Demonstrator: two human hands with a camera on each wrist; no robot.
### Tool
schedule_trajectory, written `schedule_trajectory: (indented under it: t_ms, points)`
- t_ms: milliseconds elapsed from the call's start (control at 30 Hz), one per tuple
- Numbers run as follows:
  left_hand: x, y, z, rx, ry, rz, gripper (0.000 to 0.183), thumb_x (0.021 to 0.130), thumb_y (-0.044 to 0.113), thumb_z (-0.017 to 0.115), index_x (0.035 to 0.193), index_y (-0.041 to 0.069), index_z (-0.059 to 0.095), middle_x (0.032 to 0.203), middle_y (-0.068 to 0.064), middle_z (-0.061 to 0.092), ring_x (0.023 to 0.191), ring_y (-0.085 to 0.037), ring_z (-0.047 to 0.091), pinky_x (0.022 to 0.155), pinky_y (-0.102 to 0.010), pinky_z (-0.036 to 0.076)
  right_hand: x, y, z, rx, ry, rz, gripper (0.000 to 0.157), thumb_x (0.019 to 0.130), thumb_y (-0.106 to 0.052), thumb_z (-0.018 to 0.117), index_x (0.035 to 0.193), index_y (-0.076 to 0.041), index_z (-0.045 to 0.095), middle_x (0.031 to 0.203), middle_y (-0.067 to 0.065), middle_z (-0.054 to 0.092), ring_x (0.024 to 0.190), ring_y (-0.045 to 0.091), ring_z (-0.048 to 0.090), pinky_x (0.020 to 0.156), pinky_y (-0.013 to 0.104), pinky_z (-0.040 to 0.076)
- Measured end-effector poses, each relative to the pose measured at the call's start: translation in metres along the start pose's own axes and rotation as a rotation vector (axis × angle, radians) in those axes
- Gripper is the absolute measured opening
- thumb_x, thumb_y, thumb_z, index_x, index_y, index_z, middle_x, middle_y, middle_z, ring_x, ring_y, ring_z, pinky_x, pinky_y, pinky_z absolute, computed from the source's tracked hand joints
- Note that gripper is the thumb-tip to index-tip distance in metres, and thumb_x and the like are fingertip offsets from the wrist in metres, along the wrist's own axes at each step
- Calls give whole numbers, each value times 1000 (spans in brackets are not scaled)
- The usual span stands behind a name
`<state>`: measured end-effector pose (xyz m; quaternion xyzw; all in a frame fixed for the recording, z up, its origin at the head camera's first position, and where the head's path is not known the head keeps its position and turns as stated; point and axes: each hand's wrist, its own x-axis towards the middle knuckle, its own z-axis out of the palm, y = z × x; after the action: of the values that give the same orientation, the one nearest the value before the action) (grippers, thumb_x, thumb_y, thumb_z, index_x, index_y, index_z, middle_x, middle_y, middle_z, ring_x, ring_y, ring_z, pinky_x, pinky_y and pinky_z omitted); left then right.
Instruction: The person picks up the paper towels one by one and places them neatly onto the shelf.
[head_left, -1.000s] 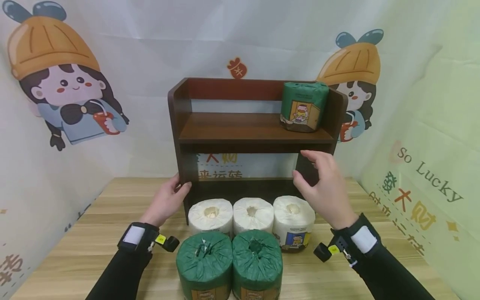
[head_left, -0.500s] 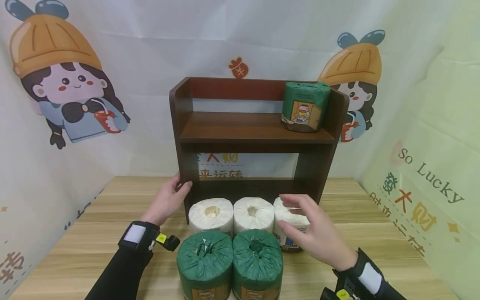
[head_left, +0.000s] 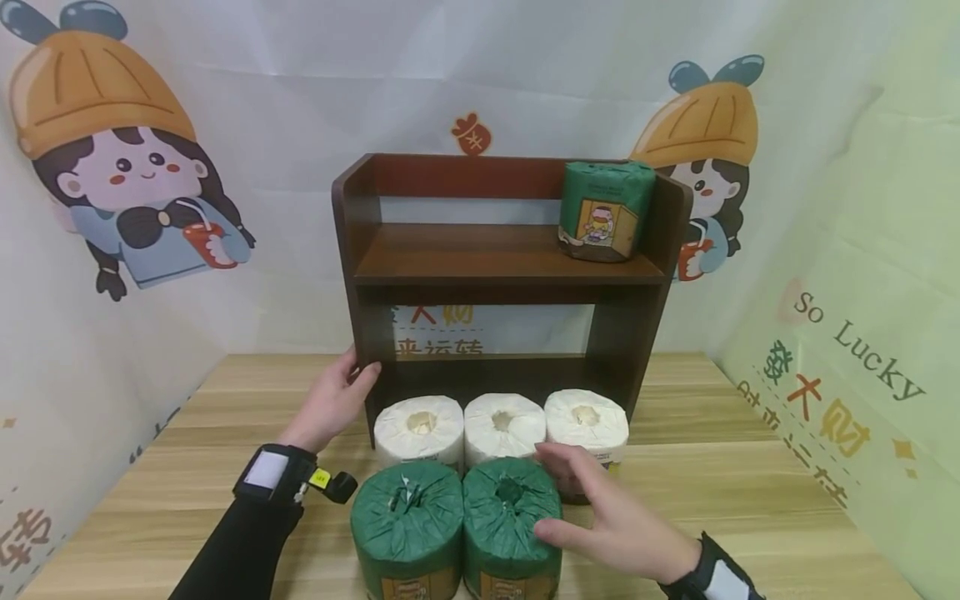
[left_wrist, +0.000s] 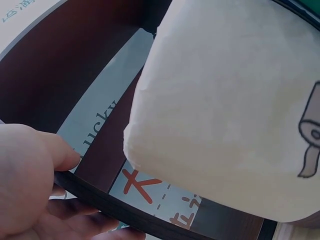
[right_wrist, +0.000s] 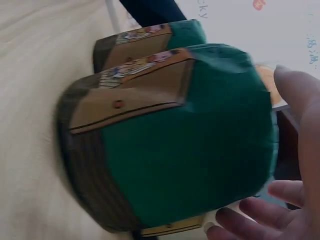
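My left hand (head_left: 333, 407) grips the left side panel of a dark brown two-tier shelf (head_left: 480, 252). In the left wrist view the thumb (left_wrist: 64, 152) lies on one side of the panel's edge and the fingers curl on the other. My right hand (head_left: 618, 527) is spread at the right side of a green-wrapped toilet roll (head_left: 510, 510), its thumb overlapping the wrapper in the head view. The right wrist view shows this green roll large, with the hand's thumb and fingers apart at its top end. A second green toilet roll (head_left: 408, 517) stands beside it on the left.
Three white-wrapped toilet rolls (head_left: 504, 422) stand in a row between the green rolls and the shelf. Another green toilet roll (head_left: 606, 208) sits on the upper tier at the right. A printed cloth backdrop (head_left: 300, 108) rises behind the wooden table (head_left: 720, 467).
My right hand has come down from beside the shelf's lower opening, past the right white roll, to the front right green roll. My left hand has stayed on the shelf panel.
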<state>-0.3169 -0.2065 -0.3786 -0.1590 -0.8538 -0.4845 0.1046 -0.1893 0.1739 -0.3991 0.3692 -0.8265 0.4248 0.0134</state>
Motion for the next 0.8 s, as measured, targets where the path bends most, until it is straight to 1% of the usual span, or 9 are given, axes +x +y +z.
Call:
schedule_trajectory:
  t_ms: [100, 233, 300, 400, 533, 600, 667, 733, 800]
  points:
    - [0, 0, 0, 3, -1, 1, 49, 107, 28, 46, 153, 13, 34, 148, -18, 38, 129, -34, 39, 100, -57, 42, -1, 5, 5, -14, -15, 24, 74, 93, -31, 72, 150, -12, 29, 145, -1, 38, 124, 15, 44, 102, 43, 45]
    - [0, 2, 0, 10, -5, 3, 51, 107, 30, 45, 153, 13, 33, 148, -19, 38, 129, -34, 40, 100, -57, 42, -3, 9, 10, -19, -18, 50, 75, 91, -33, 73, 151, -17, 30, 144, -7, 36, 124, 14, 43, 101, 45, 44]
    - [0, 4, 0, 15, -7, 3, 51, 107, 31, 45, 153, 12, 32, 148, -19, 38, 128, -34, 40, 99, -56, 43, -4, 11, 11, 11, -20, 42, 79, 90, -32, 75, 152, -18, 28, 144, -7, 36, 123, 16, 45, 101, 45, 44]
    - [0, 5, 0, 21, -9, 0, 52, 107, 32, 45, 153, 12, 32, 148, -19, 39, 128, -34, 40, 99, -57, 43, -6, 13, 14, 64, -36, 19, 90, 87, -37, 78, 154, -15, 22, 146, -3, 35, 122, 20, 45, 101, 44, 43]
    - [0, 3, 0, 25, -10, -5, 51, 108, 30, 45, 154, 13, 31, 148, -18, 38, 128, -35, 40, 99, -57, 42, -7, 17, 20, 142, -78, 60, 105, 80, -36, 84, 156, -20, 14, 153, -4, 22, 132, 19, 33, 105, 51, 36]
    - [0, 2, 0, 24, -11, -4, 51, 108, 30, 45, 154, 13, 31, 148, -18, 38, 129, -35, 40, 99, -57, 42, -7, 19, 23, 154, -94, 79, 112, 77, -31, 88, 157, -22, 10, 157, -4, 14, 136, 19, 24, 106, 57, 32]
    - [0, 1, 0, 22, -11, -2, 51, 108, 31, 45, 154, 13, 31, 148, -18, 38, 128, -35, 40, 99, -57, 43, -7, 20, 26, 149, -102, 95, 115, 74, -29, 90, 157, -25, 9, 157, -5, 11, 138, 18, 20, 107, 58, 29]
    - [0, -1, 1, 21, -10, -2, 53, 107, 33, 45, 154, 12, 31, 148, -19, 38, 128, -35, 40, 99, -57, 43, -8, 22, 28, 146, -106, 86, 116, 74, -28, 90, 156, -24, 9, 156, -3, 13, 137, 19, 22, 107, 58, 30]
    - [0, -1, 1, 22, -9, -3, 54, 107, 35, 45, 154, 11, 31, 148, -19, 38, 128, -35, 40, 99, -57, 43, -9, 23, 30, 147, -99, 93, 115, 73, -30, 91, 155, -26, 11, 154, -4, 19, 136, 19, 25, 108, 56, 30]
